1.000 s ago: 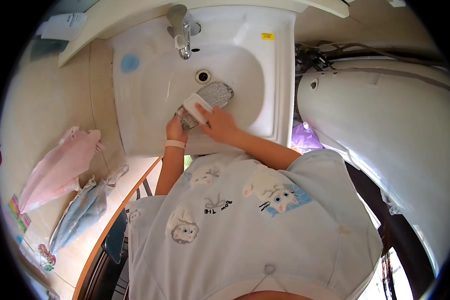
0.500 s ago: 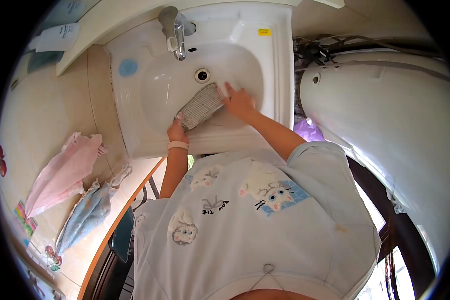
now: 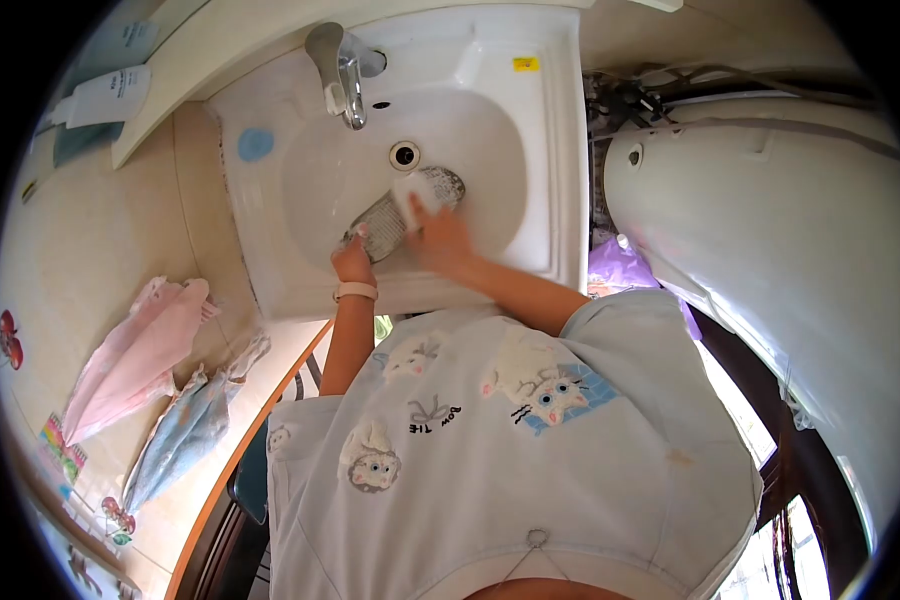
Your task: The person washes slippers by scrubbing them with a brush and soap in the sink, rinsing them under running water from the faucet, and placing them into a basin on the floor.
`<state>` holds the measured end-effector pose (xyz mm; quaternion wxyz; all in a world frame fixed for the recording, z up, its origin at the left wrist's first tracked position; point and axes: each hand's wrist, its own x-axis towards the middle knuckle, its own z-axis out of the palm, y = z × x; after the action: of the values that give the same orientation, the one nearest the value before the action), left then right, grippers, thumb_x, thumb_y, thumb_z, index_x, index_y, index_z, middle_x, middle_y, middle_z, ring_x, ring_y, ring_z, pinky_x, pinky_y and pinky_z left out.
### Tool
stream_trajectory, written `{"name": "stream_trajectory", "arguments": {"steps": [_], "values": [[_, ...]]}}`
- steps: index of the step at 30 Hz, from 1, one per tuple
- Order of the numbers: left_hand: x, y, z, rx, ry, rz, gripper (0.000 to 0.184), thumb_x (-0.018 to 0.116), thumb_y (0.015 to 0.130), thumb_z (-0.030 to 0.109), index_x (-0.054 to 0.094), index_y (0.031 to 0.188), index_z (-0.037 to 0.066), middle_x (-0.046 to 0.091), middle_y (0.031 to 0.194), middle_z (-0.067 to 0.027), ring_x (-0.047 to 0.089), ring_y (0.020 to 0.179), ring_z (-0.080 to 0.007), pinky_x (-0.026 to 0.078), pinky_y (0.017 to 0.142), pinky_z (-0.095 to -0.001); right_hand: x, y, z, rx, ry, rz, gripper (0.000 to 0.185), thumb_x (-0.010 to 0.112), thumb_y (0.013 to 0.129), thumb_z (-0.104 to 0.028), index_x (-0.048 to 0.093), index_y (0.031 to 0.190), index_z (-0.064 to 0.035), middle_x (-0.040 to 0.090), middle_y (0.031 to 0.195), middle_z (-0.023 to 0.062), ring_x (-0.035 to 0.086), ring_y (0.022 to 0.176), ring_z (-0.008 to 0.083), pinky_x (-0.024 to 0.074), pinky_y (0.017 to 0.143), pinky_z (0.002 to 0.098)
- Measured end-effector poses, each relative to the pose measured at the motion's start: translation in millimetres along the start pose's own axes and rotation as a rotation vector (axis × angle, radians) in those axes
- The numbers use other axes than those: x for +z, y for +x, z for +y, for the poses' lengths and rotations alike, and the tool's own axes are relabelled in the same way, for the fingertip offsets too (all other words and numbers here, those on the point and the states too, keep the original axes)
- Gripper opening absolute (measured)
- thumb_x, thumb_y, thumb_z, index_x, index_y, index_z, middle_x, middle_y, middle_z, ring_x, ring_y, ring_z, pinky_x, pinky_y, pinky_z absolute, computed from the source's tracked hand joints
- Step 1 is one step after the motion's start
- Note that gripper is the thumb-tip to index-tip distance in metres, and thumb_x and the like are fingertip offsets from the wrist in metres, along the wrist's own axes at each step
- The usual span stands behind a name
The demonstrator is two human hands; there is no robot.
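Observation:
A grey, textured, sole-shaped piece (image 3: pixel 380 226) lies slanted in the white sink (image 3: pixel 315 270), below the drain (image 3: pixel 404 155). My left hand (image 3: pixel 353 262) grips its lower left end. My right hand (image 3: pixel 442 238) is closed on a white brush-like block (image 3: pixel 411 198), which rests across the upper part of the grey piece. The underside of the block is hidden, and my right hand is slightly blurred.
A chrome faucet (image 3: pixel 344 75) stands at the sink's back edge. Pink cloth (image 3: pixel 135 355) and blue cloth (image 3: pixel 188 430) hang at the left. A large white appliance (image 3: pixel 760 220) and a purple bag (image 3: pixel 618 265) are on the right.
Half a second ago my right hand was at the grey piece's upper right end; now it has moved left and down, with the white block over the piece. My left hand keeps its hold.

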<state>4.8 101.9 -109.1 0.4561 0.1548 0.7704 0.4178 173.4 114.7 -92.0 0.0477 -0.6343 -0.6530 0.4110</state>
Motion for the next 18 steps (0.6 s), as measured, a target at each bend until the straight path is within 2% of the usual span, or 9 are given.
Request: {"name": "stream_trajectory", "arguments": {"steps": [1,3,4,7,9,10,13,15,18], "values": [[2,-1,1,0.001,-0.002,0.0,0.034,0.064,0.078,0.016,0.052,0.102,-0.005,0.059,0.094,-0.0094,0.058,0.08,-0.0197,0.047,0.071,-0.0311,-9,-10,-8,-0.002,-0.001,0.001,0.063,0.048,0.082,-0.038,0.024,0.138,-0.0229,0.049,0.096,0.0231,0.056,0.076,0.0362,0.0468,0.068,0.0457],[1,-5,1,-0.162,-0.281,0.006,0.033,0.051,0.087,0.024,0.051,0.106,-0.003,0.058,0.098,-0.0103,0.058,0.087,-0.0228,0.048,0.075,-0.034,-23,-26,-23,-0.195,0.128,-0.138,0.063,0.049,0.081,-0.038,0.024,0.138,-0.023,0.048,0.097,0.0254,0.056,0.075,0.0374,0.0465,0.067,0.0454],[-3,-10,0,-0.169,-0.273,0.005,0.033,0.051,0.087,0.024,0.051,0.106,-0.003,0.058,0.098,-0.0103,0.058,0.087,-0.0228,0.048,0.075,-0.034,-22,-27,-19,-0.187,0.133,-0.141,0.063,0.049,0.081,-0.038,0.024,0.138,-0.023,0.048,0.097,0.0254,0.056,0.075,0.0374,0.0465,0.067,0.0454],[-5,-24,0,-0.196,-0.544,-0.123,0.035,0.038,0.093,0.027,0.05,0.108,-0.001,0.057,0.103,-0.011,0.057,0.092,-0.0246,0.048,0.078,-0.0368,-28,0,15,-0.263,0.13,-0.202,0.066,0.051,0.079,-0.038,0.025,0.137,-0.023,0.047,0.1,0.0261,0.056,0.082,0.0373,0.0471,0.069,0.0448],[-6,-33,2,-0.21,-0.547,-0.129,0.036,0.034,0.094,0.027,0.049,0.11,-0.002,0.055,0.109,-0.0124,0.055,0.097,-0.025,0.046,0.084,-0.0384,-30,19,31,0.057,0.216,-0.07,0.064,0.052,0.078,-0.038,0.028,0.136,-0.0258,0.048,0.099,0.0257,0.055,0.082,0.0378,0.0466,0.07,0.0442],[-3,-34,5,-0.211,-0.552,-0.133,0.036,0.034,0.094,0.027,0.049,0.11,-0.002,0.055,0.109,-0.0124,0.055,0.097,-0.025,0.046,0.084,-0.0384,-28,17,25,0.058,0.211,-0.067,0.064,0.052,0.078,-0.038,0.028,0.136,-0.0258,0.048,0.099,0.0257,0.055,0.082,0.0378,0.0466,0.07,0.0442],[-2,-35,13,-0.091,-0.341,-0.145,0.036,0.033,0.094,0.026,0.048,0.11,-0.002,0.054,0.112,-0.013,0.053,0.103,-0.0252,0.043,0.088,-0.0388,-27,-9,-16,-0.087,0.106,-0.027,0.061,0.051,0.079,-0.037,0.03,0.135,-0.0249,0.048,0.099,0.0256,0.055,0.084,0.0384,0.0474,0.07,0.0434],[-6,-28,14,-0.21,-0.324,-0.159,0.033,0.034,0.093,0.026,0.049,0.107,0.0,0.055,0.107,-0.0097,0.054,0.096,-0.0221,0.044,0.084,-0.0379,-42,-32,-36,-0.463,-0.011,-0.277,0.06,0.05,0.08,-0.036,0.03,0.135,-0.0238,0.048,0.102,0.0265,0.055,0.086,0.0385,0.0479,0.068,0.0431],[-9,-28,1,-0.3,-0.517,-0.206,0.033,0.034,0.093,0.024,0.05,0.109,0.0,0.056,0.11,-0.0102,0.051,0.104,-0.0227,0.04,0.091,-0.0363,-31,-4,-1,-0.479,-0.164,-0.229,0.062,0.051,0.079,-0.037,0.029,0.135,-0.0257,0.048,0.102,0.0264,0.055,0.086,0.0388,0.0474,0.067,0.0439]]}}
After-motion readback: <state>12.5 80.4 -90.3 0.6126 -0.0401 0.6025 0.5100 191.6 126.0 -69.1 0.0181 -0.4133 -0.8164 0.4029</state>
